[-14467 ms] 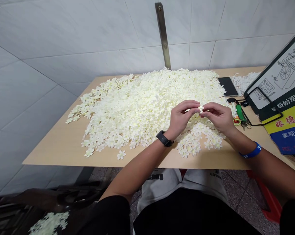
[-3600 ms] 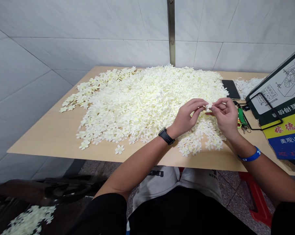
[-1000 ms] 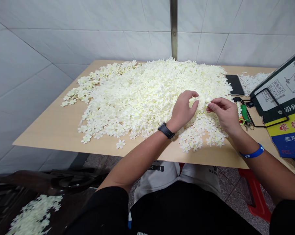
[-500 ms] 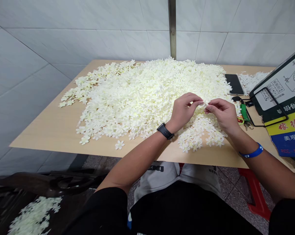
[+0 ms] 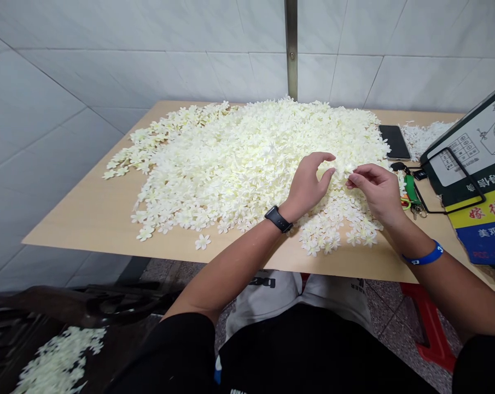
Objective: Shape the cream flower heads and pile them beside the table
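A large heap of white artificial flowers [image 5: 231, 158] with pale yellow centres covers much of the table. Over the right part of the heap, my left hand [image 5: 313, 180] is open, its thumb and forefinger apart with nothing seen between them. A black watch is on that wrist. Just to its right, my right hand [image 5: 376, 189] pinches a small white flower [image 5: 349, 168] at its fingertips; the flower blends into the pile behind it. A blue band circles the right wrist. Below both hands lies a thinner spread of flowers [image 5: 321, 235].
A phone [image 5: 394, 141] and a pile of thin white pieces [image 5: 425, 137] lie at the back right. Keys with a green tag [image 5: 410, 189] sit beside a printed box [image 5: 472, 169] with a black wire frame. More flowers [image 5: 62, 361] are at lower left. A red stool [image 5: 430, 328] stands below the table.
My left thumb and forefinger have parted and drawn slightly left, away from the right fingertips, which they had met. My right hand stays pinched in nearly the same place.
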A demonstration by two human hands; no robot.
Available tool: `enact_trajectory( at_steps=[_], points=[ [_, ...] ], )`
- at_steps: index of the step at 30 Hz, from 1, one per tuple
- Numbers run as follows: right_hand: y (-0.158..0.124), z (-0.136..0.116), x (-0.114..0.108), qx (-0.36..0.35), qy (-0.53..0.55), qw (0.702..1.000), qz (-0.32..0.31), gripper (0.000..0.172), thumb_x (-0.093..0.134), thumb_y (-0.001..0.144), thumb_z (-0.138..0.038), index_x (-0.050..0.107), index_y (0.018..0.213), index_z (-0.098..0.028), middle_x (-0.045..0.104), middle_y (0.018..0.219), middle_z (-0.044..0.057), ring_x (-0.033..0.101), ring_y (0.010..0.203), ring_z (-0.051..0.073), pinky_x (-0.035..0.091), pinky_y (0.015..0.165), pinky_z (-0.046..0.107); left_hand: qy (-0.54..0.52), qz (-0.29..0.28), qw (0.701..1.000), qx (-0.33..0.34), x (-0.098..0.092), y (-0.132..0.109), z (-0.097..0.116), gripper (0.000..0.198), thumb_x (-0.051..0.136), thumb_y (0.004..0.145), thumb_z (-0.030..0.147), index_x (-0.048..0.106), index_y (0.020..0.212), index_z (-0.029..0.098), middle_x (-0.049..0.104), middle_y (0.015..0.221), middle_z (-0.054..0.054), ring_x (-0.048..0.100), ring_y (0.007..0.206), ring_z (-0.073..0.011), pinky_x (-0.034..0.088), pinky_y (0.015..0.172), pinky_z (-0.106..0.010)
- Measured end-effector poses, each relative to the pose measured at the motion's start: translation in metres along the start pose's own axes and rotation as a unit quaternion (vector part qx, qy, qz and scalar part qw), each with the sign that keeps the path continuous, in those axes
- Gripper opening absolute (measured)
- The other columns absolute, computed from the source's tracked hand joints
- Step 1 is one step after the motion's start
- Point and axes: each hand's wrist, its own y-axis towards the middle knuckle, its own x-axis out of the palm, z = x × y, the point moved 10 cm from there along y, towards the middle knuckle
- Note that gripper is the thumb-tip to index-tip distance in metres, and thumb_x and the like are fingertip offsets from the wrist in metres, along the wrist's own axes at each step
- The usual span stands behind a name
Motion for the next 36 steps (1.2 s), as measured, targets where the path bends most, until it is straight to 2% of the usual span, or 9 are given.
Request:
enact_trajectory(
  at_steps=[6, 12, 20, 24, 26, 28, 30, 32, 36],
  points=[
    [-0.003, -0.002, 0.005, -0.001, -0.004, 1.000, -0.019, 0.017, 0.084, 0.072, -0.032, 0.073, 0.077, -0.021, 0.069, 0.066, -0.001, 0.067, 0.062, 0.014, 0.057, 0.064, 0.029, -0.060, -0.002, 0.997, 0.041, 0.002, -0.001, 0.014, 0.009, 0.067, 0.095, 0.025, 0.075, 0.100, 0.022, 0.073, 0.102, -0.003, 0.067, 0.098, -0.0138, 0.055, 0.075, -0.025],
    [-0.004, -0.007, 0.009, -0.011, -0.011, 0.999, -0.037, 0.011, 0.082, 0.074, -0.029, 0.074, 0.076, -0.022, 0.070, 0.066, -0.002, 0.066, 0.062, 0.013, 0.056, 0.065, 0.028, -0.077, 0.031, 0.995, 0.058, -0.005, -0.002, 0.018, 0.007, 0.072, 0.091, 0.019, 0.075, 0.085, 0.021, 0.074, 0.088, 0.000, 0.067, 0.087, -0.0117, 0.053, 0.069, -0.023],
    [-0.003, -0.004, 0.007, -0.006, -0.004, 0.999, -0.033, 0.012, 0.083, 0.073, -0.029, 0.074, 0.077, -0.022, 0.071, 0.066, -0.001, 0.068, 0.062, 0.013, 0.057, 0.065, 0.028, -0.059, 0.011, 0.997, 0.041, -0.004, 0.000, 0.017, 0.012, 0.061, 0.099, 0.023, 0.063, 0.088, 0.019, 0.068, 0.089, -0.002, 0.062, 0.084, -0.0115, 0.050, 0.066, -0.023],
    [-0.003, -0.003, 0.005, -0.007, 0.000, 1.000, -0.022, 0.012, 0.082, 0.073, -0.028, 0.073, 0.077, -0.021, 0.070, 0.067, -0.002, 0.068, 0.062, 0.013, 0.058, 0.064, 0.028, -0.040, 0.017, 0.999, 0.008, -0.006, 0.000, 0.010, 0.023, 0.050, 0.104, 0.027, 0.054, 0.082, 0.020, 0.062, 0.082, -0.001, 0.056, 0.077, -0.0114, 0.046, 0.064, -0.024],
    [-0.002, -0.002, 0.004, -0.009, -0.001, 1.000, -0.018, 0.012, 0.082, 0.073, -0.028, 0.073, 0.077, -0.021, 0.070, 0.067, -0.002, 0.068, 0.063, 0.013, 0.058, 0.065, 0.028, -0.040, 0.014, 0.999, -0.016, -0.005, 0.001, 0.005, 0.026, 0.049, 0.104, 0.031, 0.054, 0.081, 0.020, 0.063, 0.083, -0.001, 0.058, 0.078, -0.0116, 0.048, 0.065, -0.024],
    [-0.001, -0.001, 0.002, -0.008, -0.004, 1.000, -0.013, 0.012, 0.082, 0.074, -0.028, 0.073, 0.079, -0.021, 0.071, 0.068, -0.002, 0.069, 0.063, 0.013, 0.059, 0.066, 0.028, -0.040, 0.008, 0.999, -0.025, -0.003, 0.001, 0.002, 0.017, 0.053, 0.102, 0.031, 0.058, 0.090, 0.021, 0.068, 0.094, -0.003, 0.062, 0.089, -0.0127, 0.052, 0.072, -0.024],
    [0.000, 0.001, 0.000, -0.007, -0.005, 1.000, -0.007, 0.011, 0.081, 0.074, -0.027, 0.074, 0.079, -0.021, 0.071, 0.068, -0.002, 0.069, 0.064, 0.013, 0.060, 0.067, 0.029, -0.034, 0.007, 0.999, -0.015, -0.003, 0.001, 0.002, 0.010, 0.056, 0.101, 0.029, 0.061, 0.103, 0.021, 0.070, 0.110, -0.005, 0.064, 0.102, -0.0143, 0.055, 0.081, -0.027],
    [0.000, 0.001, -0.001, -0.004, -0.005, 1.000, -0.006, 0.010, 0.081, 0.075, -0.027, 0.073, 0.079, -0.021, 0.071, 0.068, -0.002, 0.069, 0.064, 0.013, 0.059, 0.067, 0.029, -0.036, 0.007, 0.999, 0.011, -0.002, 0.000, 0.006, 0.014, 0.057, 0.100, 0.028, 0.063, 0.111, 0.022, 0.070, 0.116, -0.006, 0.064, 0.109, -0.0153, 0.055, 0.086, -0.029],
    [-0.002, 0.001, 0.004, -0.002, -0.003, 1.000, -0.025, 0.011, 0.081, 0.074, -0.029, 0.074, 0.079, -0.022, 0.071, 0.068, -0.002, 0.069, 0.063, 0.013, 0.059, 0.066, 0.029, -0.039, -0.003, 0.998, 0.055, 0.001, -0.001, 0.017, 0.010, 0.063, 0.098, 0.029, 0.071, 0.101, 0.023, 0.073, 0.106, -0.004, 0.066, 0.103, -0.0158, 0.055, 0.089, -0.032]
  ],
)
